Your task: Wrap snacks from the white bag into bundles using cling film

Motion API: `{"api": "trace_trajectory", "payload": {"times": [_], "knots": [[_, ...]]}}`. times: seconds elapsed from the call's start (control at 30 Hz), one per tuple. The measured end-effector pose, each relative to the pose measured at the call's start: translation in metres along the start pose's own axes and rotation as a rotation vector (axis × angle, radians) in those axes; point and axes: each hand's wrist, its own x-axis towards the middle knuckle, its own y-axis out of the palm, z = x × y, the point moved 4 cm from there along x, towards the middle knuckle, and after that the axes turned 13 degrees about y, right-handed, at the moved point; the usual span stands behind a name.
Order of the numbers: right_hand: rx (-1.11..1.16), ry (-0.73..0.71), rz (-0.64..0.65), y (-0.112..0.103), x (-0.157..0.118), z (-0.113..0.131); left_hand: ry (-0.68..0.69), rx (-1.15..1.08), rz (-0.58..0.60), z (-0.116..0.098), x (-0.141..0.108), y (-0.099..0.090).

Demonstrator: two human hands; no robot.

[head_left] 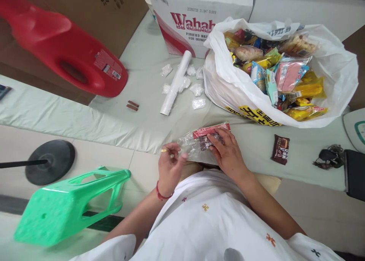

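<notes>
A clear plastic bag [189, 146] lies at the table's front edge, with a red packet [203, 132] and a dark brown packet [205, 143] at its right part. My right hand [229, 154] rests over these packets with its fingers spread and pressing on them. At the bag's left end is my left hand [170, 168], fingers curled around the crinkled plastic edge. Further right, a brown cocoa packet [280, 149] lies on the table. Behind it stands a white plastic bag [219, 82] full of wrapped snacks.
Small clear packets [199, 103] lie around a white roll [176, 82]. A white carton [182, 21] stands behind. At left are a red bottle [74, 52], brown strips [132, 105] and, on the floor, a green stool [48, 215]. Dark keys [329, 156] lie at right.
</notes>
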Motion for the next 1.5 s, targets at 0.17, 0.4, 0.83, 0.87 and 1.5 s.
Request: {"api": "trace_trajectory", "payload": {"times": [0.17, 0.4, 0.83, 0.87, 1.5], "knots": [[-0.032, 0.002, 0.007, -0.002, 0.001, 0.002, 0.028, 0.23, 0.108, 0.004, 0.014, 0.023], [-0.042, -0.004, 0.028, -0.003, 0.003, 0.001, 0.258, 0.557, 0.244, 0.013, 0.043, 0.024], [-0.062, 0.007, 0.009, -0.003, 0.003, 0.002, 0.382, 0.417, 0.257, 0.019, 0.057, 0.031], [-0.062, 0.006, 0.007, -0.004, 0.003, 0.002, 0.357, 0.363, 0.284, 0.018, 0.06, 0.029], [-0.097, -0.009, -0.003, -0.002, 0.002, 0.004, 0.294, 0.418, 0.4, 0.01, 0.071, 0.015]]}}
